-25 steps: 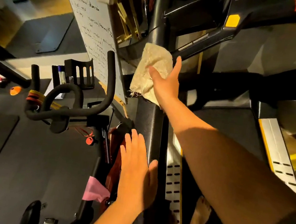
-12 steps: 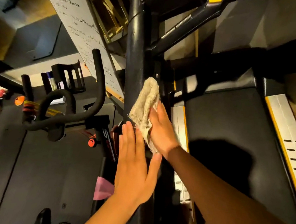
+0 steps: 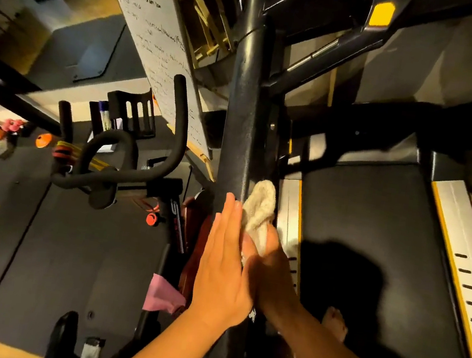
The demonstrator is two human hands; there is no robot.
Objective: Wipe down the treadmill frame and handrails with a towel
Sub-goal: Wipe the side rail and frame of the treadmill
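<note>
Head view: our right hand (image 3: 271, 267), grasping the bunched towel (image 3: 260, 209), has slid lower down the treadmill's upright post (image 3: 241, 119), now beside our left hand (image 3: 223, 267), which stays flat, fingers straight, against it.

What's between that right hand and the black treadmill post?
The cream towel, bunched between the right hand and the post, as the head view shows.
</note>
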